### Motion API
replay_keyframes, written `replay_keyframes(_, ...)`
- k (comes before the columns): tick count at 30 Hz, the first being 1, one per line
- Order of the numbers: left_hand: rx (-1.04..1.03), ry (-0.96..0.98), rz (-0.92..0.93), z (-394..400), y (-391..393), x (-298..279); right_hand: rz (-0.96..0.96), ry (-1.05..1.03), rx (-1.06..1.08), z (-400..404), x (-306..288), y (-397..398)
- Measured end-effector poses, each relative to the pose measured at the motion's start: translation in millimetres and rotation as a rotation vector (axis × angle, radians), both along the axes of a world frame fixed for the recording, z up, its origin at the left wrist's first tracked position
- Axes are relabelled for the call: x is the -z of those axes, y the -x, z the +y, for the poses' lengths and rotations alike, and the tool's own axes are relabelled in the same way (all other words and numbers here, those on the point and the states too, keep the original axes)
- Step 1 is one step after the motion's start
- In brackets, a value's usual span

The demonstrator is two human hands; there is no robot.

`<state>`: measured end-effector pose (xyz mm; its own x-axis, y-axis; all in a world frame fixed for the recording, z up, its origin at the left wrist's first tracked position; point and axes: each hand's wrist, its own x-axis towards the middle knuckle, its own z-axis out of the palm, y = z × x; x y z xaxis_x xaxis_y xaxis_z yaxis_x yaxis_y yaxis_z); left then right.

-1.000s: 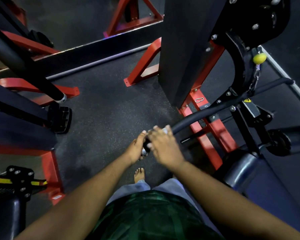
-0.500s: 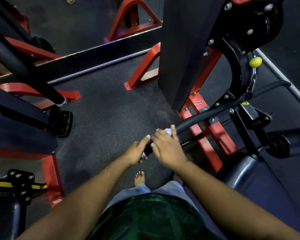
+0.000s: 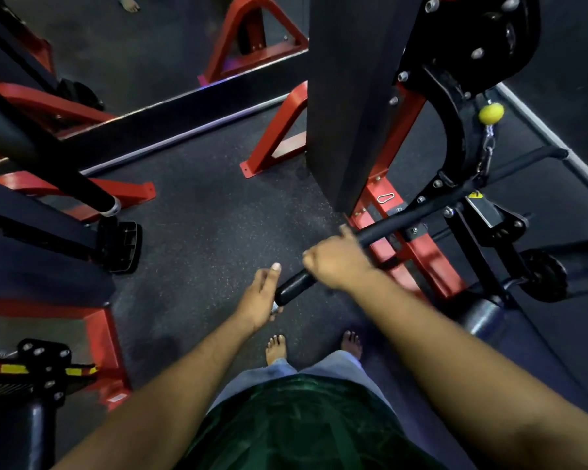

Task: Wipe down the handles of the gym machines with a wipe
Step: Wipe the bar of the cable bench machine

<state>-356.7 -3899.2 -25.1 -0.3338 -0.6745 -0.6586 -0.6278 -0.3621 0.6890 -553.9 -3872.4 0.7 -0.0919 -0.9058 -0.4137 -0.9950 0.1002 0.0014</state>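
Observation:
A long black handle bar [image 3: 398, 227] of a red and black gym machine runs from the right down to its end [image 3: 291, 288] near the middle. My right hand [image 3: 336, 262] is curled round the bar a short way up from that end. The wipe is hidden under this hand. My left hand [image 3: 258, 296] holds the bar's silver end cap, thumb pointing up and fingers curled beneath it. A stretch of bare black grip shows between my two hands.
The machine's dark upright column [image 3: 347, 96] and red base frame [image 3: 411, 252] stand just beyond the bar, with a padded seat [image 3: 482, 313] to the right. Another red-framed machine [image 3: 41, 205] crowds the left. My bare feet [image 3: 277, 347] stand on the dark rubber floor [image 3: 211, 232].
My right hand has slid up the bar to the right, away from my left hand, uncovering the black end grip. The white wipe seen under its fingers earlier is now hidden.

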Motion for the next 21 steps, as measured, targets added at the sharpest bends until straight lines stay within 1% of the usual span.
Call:
replay_keyframes(2, -0.032, 0.032, 0.023, 4, -4, 3, -0.07, -0.022, -0.147, 4, -1, -48)
replay_keyframes(4, -0.046, 0.016, 0.061, 9, -9, 5, -0.132, -0.062, -0.183, 8, -4, -62)
replay_keyframes(5, -0.054, -0.01, 0.085, 13, -10, 4, -0.115, -0.089, -0.17, 9, -8, -54)
replay_keyframes(8, -0.045, -0.064, 0.109, 21, -10, -3, 0.042, -0.165, -0.058, 1, -23, -7)
replay_keyframes(10, -0.044, -0.058, 0.124, 23, -8, -6, 0.065, -0.227, 0.002, -6, -33, 7)
replay_keyframes(11, -0.049, -0.06, 0.136, 23, -8, -8, 0.065, -0.216, -0.019, -7, -34, 3)
replay_keyframes(13, -0.043, -0.049, 0.165, 18, -9, -13, 0.05, -0.084, -0.047, 1, -24, -25)
replay_keyframes(16, -0.04, -0.058, 0.183, 11, -12, -16, -0.091, 0.258, -0.027, 35, 2, -58)
replay_keyframes(18, -0.004, -0.073, 0.171, 9, -12, -13, -0.131, 0.392, -0.06, 54, 15, -47)
replay_keyframes(19, 0.033, -0.08, 0.156, 9, -13, -11, -0.109, 0.435, -0.055, 59, 20, -33)
replay_keyframes(20, 0.068, -0.085, 0.136, 9, -13, -9, -0.091, 0.455, 0.003, 61, 23, -17)
replay_keyframes(21, 0.09, -0.086, 0.12, 9, -13, -9, -0.079, 0.467, 0.115, 61, 24, -1)
